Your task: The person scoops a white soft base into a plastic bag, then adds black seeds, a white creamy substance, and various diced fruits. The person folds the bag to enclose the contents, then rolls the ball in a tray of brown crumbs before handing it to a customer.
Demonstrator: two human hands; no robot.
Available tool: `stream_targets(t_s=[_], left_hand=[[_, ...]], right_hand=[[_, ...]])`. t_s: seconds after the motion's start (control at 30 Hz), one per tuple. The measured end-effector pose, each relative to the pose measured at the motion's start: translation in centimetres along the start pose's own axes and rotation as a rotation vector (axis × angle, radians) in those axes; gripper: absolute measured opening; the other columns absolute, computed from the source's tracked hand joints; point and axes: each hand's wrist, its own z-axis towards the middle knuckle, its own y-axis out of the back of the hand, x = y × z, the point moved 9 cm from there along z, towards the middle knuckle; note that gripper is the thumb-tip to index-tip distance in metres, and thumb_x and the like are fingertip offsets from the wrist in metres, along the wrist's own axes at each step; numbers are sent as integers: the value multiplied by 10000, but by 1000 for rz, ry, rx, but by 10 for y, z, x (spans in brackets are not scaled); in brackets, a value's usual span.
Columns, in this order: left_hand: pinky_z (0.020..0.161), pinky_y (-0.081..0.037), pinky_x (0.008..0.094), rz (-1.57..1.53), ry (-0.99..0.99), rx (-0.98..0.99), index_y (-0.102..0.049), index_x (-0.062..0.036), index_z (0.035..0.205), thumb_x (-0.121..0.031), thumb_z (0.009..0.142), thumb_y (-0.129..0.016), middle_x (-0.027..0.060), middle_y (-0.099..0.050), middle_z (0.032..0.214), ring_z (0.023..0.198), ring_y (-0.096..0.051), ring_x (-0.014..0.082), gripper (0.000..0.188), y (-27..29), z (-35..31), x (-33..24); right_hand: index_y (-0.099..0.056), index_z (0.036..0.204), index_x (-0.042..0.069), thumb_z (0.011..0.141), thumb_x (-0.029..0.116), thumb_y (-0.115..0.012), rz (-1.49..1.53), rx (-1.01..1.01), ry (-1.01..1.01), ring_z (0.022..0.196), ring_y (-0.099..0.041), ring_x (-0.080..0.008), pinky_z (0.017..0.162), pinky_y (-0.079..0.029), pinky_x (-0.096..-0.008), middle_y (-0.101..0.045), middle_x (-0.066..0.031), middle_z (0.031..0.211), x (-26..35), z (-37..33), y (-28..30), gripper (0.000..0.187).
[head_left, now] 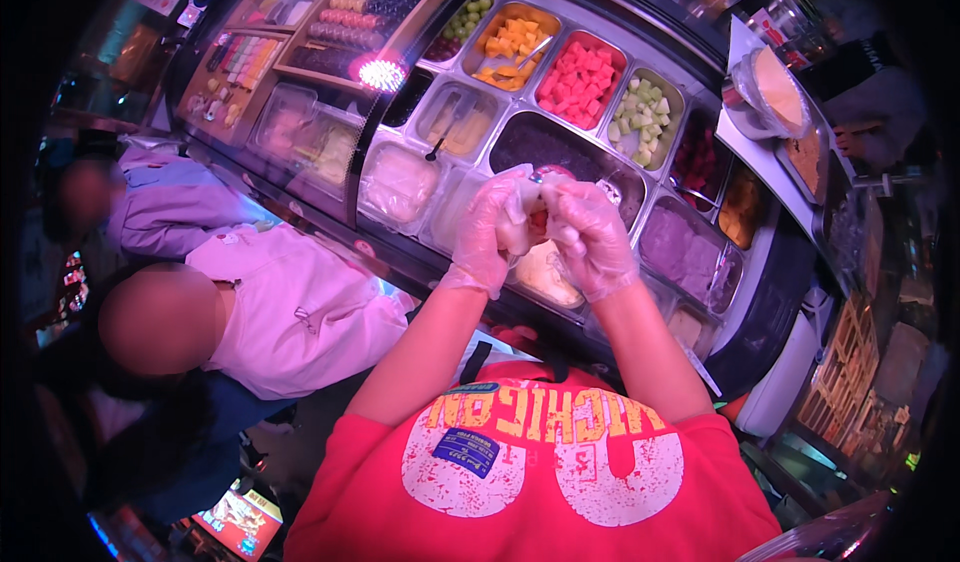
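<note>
My left hand [484,237] and my right hand [598,242], both in clear plastic gloves, meet above a counter of metal pans. The fingers of both are pinched together around a small pale piece with a reddish middle [538,224], mostly hidden by the fingertips. Just beyond the hands is a pan of dark filling [525,142]. Below them lies a tub of cream-coloured soft food [548,274]. A pan of purple paste [678,242] is to the right of my right hand, and a tub of white food [398,184] is left of my left hand.
Farther back stand pans of mango cubes [518,40], red fruit cubes [577,82] and pale green cubes [642,120]. A spoon [437,147] rests in a pan. Wooden trays of coloured sweets [352,24] are at upper left. A person in pink [300,302] stands left.
</note>
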Motion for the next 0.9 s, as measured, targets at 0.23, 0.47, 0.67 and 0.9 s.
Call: stream_targets(t_s=[0.23, 0.47, 0.67, 0.9], left_hand=[[963, -505, 275, 263, -24, 452, -564, -22, 1394, -584, 1068, -387, 108, -628, 1279, 1099, -630, 176, 673, -55, -15, -48], [990, -527, 336, 24, 2, 115, -503, -40, 1470, -694, 1039, -304, 124, -620, 1337, 1158, -650, 199, 808, -80, -45, -42], [1028, -499, 329, 84, -68, 39, -619, -22, 1341, -413, 1061, -514, 81, -652, 1286, 1170, -634, 177, 492, -48, -52, 18], [1020, -471, 319, 786, -404, 112, -610, 14, 1345, -364, 1096, -482, 113, -671, 1251, 1167, -619, 184, 470, -65, -54, 11]], right_hand=[[-665, 1201, -43, 963, 137, -706, -102, -224, 131, 532, -496, -37, 427, -337, -160, -663, -19, 857, 26, -3, -9, 302], [-582, 1296, -44, 997, 130, -660, 414, -129, 173, 639, -569, -82, 442, -435, -185, -662, -86, 1117, 23, -33, -24, 355], [-633, 1211, -3, 987, 100, -659, 416, -216, 84, 640, -540, -72, 473, -388, -177, -676, -83, 1144, 2, -63, 33, 248], [-732, 1030, -36, 934, 120, -740, -540, -409, 269, 595, -526, -33, 511, -386, -180, -689, -27, 827, 44, -89, -4, 183]])
